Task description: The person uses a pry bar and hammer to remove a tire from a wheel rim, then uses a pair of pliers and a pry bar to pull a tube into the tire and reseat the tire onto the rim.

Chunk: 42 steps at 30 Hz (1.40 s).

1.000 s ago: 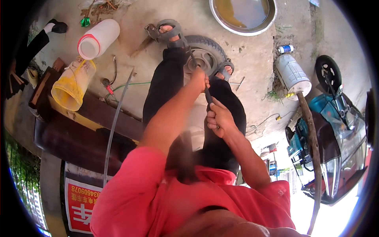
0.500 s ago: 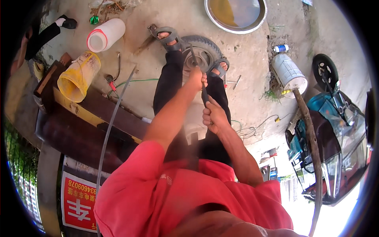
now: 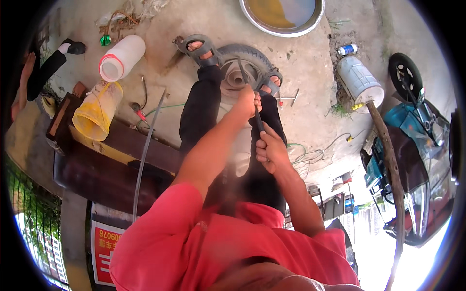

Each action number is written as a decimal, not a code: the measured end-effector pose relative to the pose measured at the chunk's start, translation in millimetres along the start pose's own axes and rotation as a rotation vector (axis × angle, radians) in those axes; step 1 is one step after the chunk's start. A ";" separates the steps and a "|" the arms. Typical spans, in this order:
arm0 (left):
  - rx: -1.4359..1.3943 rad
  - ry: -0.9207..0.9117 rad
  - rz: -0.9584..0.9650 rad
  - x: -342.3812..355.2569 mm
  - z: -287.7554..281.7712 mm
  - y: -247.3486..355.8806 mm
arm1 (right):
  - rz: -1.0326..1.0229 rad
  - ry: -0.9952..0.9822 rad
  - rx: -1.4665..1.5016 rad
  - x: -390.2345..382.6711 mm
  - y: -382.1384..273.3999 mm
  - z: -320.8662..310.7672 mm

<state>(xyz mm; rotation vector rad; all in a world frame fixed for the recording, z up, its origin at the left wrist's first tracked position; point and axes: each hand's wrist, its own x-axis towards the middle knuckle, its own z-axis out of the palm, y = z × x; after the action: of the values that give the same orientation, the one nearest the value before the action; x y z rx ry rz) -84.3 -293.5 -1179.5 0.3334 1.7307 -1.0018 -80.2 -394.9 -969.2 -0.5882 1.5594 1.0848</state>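
A wheel with a black tyre (image 3: 246, 50) lies flat on the ground, and my sandalled feet are at its two sides, the left sandal (image 3: 199, 48) against the tyre. A long dark tyre lever (image 3: 243, 71) slants from the far rim of the wheel back toward me. My left hand (image 3: 249, 103) is closed around the lever's middle, over the near side of the wheel. Closer to my body, my right hand (image 3: 272, 148) grips the lever's near end, with the fingers wrapped round it. Where exactly the far tip meets the tyre is hard to make out.
A metal basin (image 3: 283, 33) of murky water stands ahead. On the left are a white drum (image 3: 127, 54), a yellow bucket (image 3: 99, 109) and a dark sofa (image 3: 107, 169). On the right are a paint bucket (image 3: 357, 80), a wooden pole (image 3: 394, 179), a T-handled tool (image 3: 294, 97) and a three-wheeler (image 3: 412, 145).
My view has shifted and turned slightly. Both hands keep their hold on the lever and sit a little lower in the picture, the lever's far end still at the wheel.
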 end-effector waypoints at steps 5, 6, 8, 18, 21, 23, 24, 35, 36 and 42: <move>0.149 0.101 0.053 18.2 -7.1 20.1 | -0.074 0.106 -0.135 33.9 12.2 21.4; 0.179 0.098 0.056 16.5 -16.6 18.9 | -0.086 0.113 -0.130 31.4 27.0 20.1; 0.190 0.074 0.070 5.8 -30.7 16.7 | -0.084 0.078 -0.087 25.0 55.5 22.6; 0.113 -0.060 0.028 -15.5 4.0 -48.8 | -0.055 0.067 0.025 -27.3 46.2 -26.1; 0.127 -0.047 0.011 -5.3 14.6 -61.7 | -0.059 0.076 0.065 -26.1 39.2 -41.1; 0.118 -0.033 -0.009 9.2 18.9 -63.8 | -0.042 0.071 0.078 -12.7 24.9 -47.3; 0.109 -0.043 -0.033 14.3 26.2 -60.3 | -0.044 0.070 0.092 -12.1 17.0 -48.8; 0.412 0.073 0.126 37.6 2.1 -76.2 | -0.166 0.121 -0.056 24.3 81.7 -65.8; 0.339 0.039 0.114 34.8 -0.8 -81.8 | -0.145 0.079 -0.026 12.4 77.0 -68.4; 0.085 -0.035 0.141 -4.3 -11.3 -104.7 | -0.061 -0.054 -0.048 -23.9 71.0 -102.3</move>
<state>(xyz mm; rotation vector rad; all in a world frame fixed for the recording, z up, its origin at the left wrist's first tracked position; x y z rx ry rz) -157.5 -347.6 -1126.5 0.4835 1.6120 -0.9744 -182.1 -455.6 -924.4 -0.6301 1.4638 1.0859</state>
